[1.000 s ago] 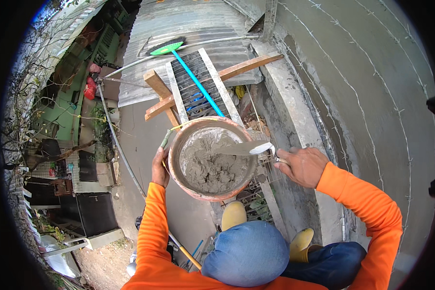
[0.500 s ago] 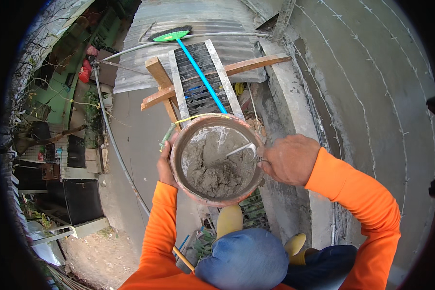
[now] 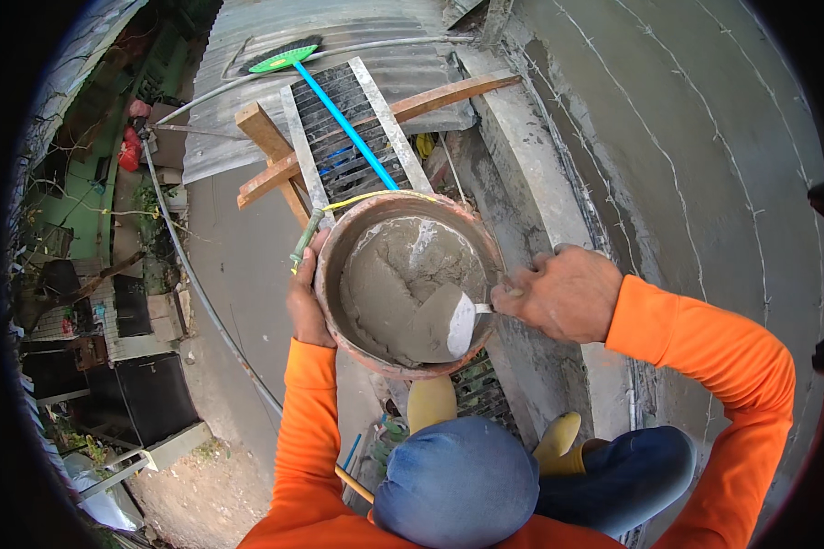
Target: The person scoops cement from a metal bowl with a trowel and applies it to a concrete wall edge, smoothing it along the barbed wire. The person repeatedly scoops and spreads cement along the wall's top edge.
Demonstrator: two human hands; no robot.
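A round, mortar-stained bucket (image 3: 331,334) stands in front of me, with wet grey mortar (image 3: 384,284) inside. My left hand (image 3: 309,297) grips the bucket's left side near the rim, beside its yellow wire handle with a green grip (image 3: 308,236). In my right hand (image 3: 563,295) is a trowel (image 3: 462,325), held by its handle over the bucket's right rim. Its blade lies in the mortar, smeared with grey and showing a pale edge. The right fingers are closed round the handle; those of the left are partly hidden behind the bucket.
Beyond the bucket lies a slatted metal grating (image 3: 339,137) over wooden beams (image 3: 453,96), with a blue-handled broom (image 3: 343,119) across it. Barbed wire (image 3: 677,174) runs along the right, past a concrete ledge (image 3: 540,165). My yellow boots (image 3: 558,444) stand below, near a drop on the left.
The trowel blade has turned from edge-on to flat and moved lower in the bucket. The mortar heap there looks smoother. My view has shifted slightly.
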